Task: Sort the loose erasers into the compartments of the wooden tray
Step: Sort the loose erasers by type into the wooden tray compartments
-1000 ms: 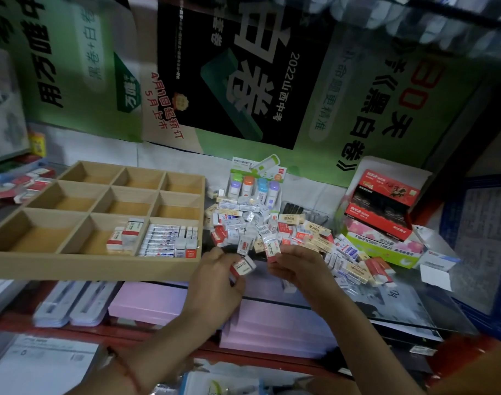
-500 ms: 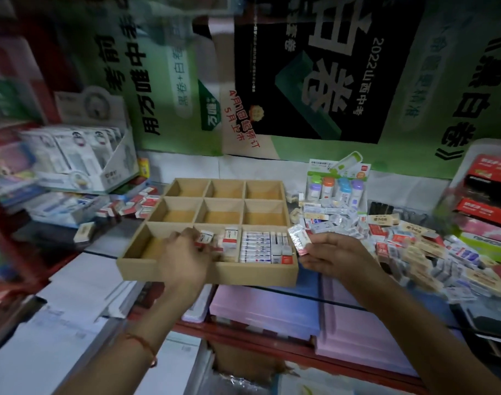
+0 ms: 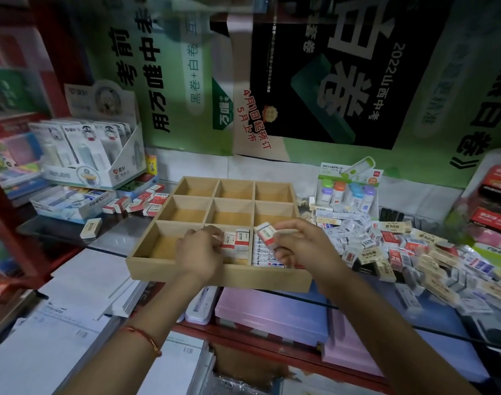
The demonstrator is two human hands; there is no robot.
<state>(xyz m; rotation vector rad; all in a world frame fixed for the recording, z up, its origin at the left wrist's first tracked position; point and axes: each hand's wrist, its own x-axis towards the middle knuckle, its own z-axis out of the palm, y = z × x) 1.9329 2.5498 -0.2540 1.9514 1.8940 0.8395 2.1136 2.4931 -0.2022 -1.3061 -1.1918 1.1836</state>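
The wooden tray (image 3: 215, 273) with nine compartments lies on the glass counter. Its front middle compartment holds red-and-white erasers (image 3: 241, 243); the front right one holds a row of small erasers (image 3: 262, 253). My left hand (image 3: 199, 252) reaches into the front middle compartment and pinches a red-and-white eraser there. Over the front right compartment, my right hand (image 3: 297, 243) grips another red-and-white eraser (image 3: 267, 234). A heap of loose erasers (image 3: 400, 249) spreads to the tray's right.
A display card of capped erasers (image 3: 347, 192) stands behind the heap. Red boxes (image 3: 491, 215) sit at far right. Left of the tray are boxed stationery displays (image 3: 83, 158), small red-and-white boxes (image 3: 140, 202) and a loose eraser (image 3: 91, 228). Pink pads (image 3: 272, 312) lie under the glass.
My left hand went from the heap into the front middle compartment with an eraser. My right hand followed from the heap to above the front right compartment, holding its eraser. The view turned left.
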